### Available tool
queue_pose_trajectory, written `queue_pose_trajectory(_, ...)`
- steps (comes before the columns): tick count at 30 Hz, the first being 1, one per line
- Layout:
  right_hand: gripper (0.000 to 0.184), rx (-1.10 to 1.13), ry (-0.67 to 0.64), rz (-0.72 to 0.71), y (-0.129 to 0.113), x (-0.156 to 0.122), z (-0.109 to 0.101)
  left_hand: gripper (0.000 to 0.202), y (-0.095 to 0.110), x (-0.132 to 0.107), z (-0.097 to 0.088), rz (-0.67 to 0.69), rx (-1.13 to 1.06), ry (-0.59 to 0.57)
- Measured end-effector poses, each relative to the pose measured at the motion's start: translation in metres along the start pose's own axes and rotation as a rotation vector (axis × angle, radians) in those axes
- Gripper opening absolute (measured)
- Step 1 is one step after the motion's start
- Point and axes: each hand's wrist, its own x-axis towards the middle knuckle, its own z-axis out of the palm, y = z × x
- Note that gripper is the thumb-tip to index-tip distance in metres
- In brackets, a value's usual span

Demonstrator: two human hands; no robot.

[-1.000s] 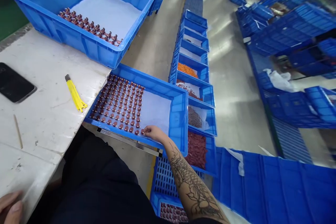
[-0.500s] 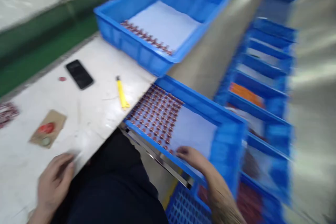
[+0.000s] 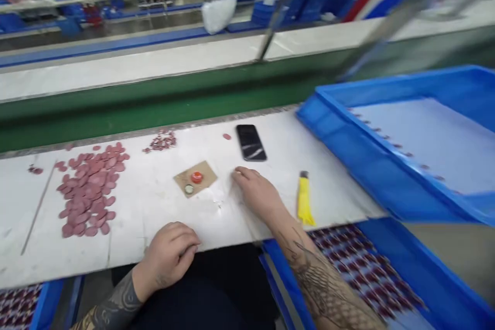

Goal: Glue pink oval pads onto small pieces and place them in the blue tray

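Head view: right hand (image 3: 255,193) relaxed, released, fingertips on white table (image 3: 154,211), just right of brown card piece (image 3: 207,172) bearing red disc (image 3: 197,177). Left hand (image 3: 170,260) curled at table's lower edge; can't tell if it grips anything. Pink disc pile (image 3: 91,188) left of centre; phone (image 3: 251,143) upper middle; yellow utility knife (image 3: 304,201) right; blue crate (image 3: 425,263) lower right, rows of dark parts.

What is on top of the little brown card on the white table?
A red round piece and a small pale disc sit on the brown card. The card under them is hidden.
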Motion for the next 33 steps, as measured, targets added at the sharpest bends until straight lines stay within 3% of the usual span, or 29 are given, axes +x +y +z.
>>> queue_pose_trajectory(5, 0.031, -0.194, -0.053, -0.244, 0.018, 0.01, 0.01, 0.017, -0.053, -0.036, -0.075, -0.367, 0.374, 0.205)
queue_pose_trajectory(9, 0.03, -0.27, -0.024, -0.312, 0.028, -0.003, 0.017, 0.02, -0.101, -0.041, -0.126, -0.608, 0.69, 0.235)
queue_pose_trajectory(15, 0.041, -0.227, -0.01, -0.327, 0.032, -0.014, 0.022, 0.02, -0.131, -0.027, -0.152, -0.583, 0.788, 0.129)
queue_pose_trajectory(20, 0.036, -0.313, -0.19, -0.252, 0.015, -0.014, 0.003, 0.01, -0.135, -0.027, -0.165, -0.537, 0.831, 0.036)
queue_pose_trajectory(22, 0.032, -0.32, -0.216, -0.219, 0.004, -0.015, -0.006, 0.013, -0.132, -0.026, -0.163, -0.508, 0.792, 0.025)
queue_pose_trajectory(25, 0.028, -0.125, -0.07, -0.074, -0.014, -0.021, -0.014, 0.016, -0.116, -0.024, -0.138, -0.443, 0.697, 0.033)
queue_pose_trajectory(28, 0.015, 0.362, 0.165, 0.177, -0.044, -0.027, -0.009, 0.015, -0.088, -0.017, -0.089, -0.28, 0.529, -0.017)
queue_pose_trajectory(30, 0.01, 0.735, 0.276, 0.307, -0.071, -0.027, 0.0, 0.015, -0.071, -0.01, -0.058, -0.251, 0.458, -0.053)
queue_pose_trajectory(33, 0.015, 1.087, 0.318, 0.385, -0.108, -0.019, 0.017, 0.016, -0.059, -0.006, -0.037, -0.275, 0.359, -0.082)
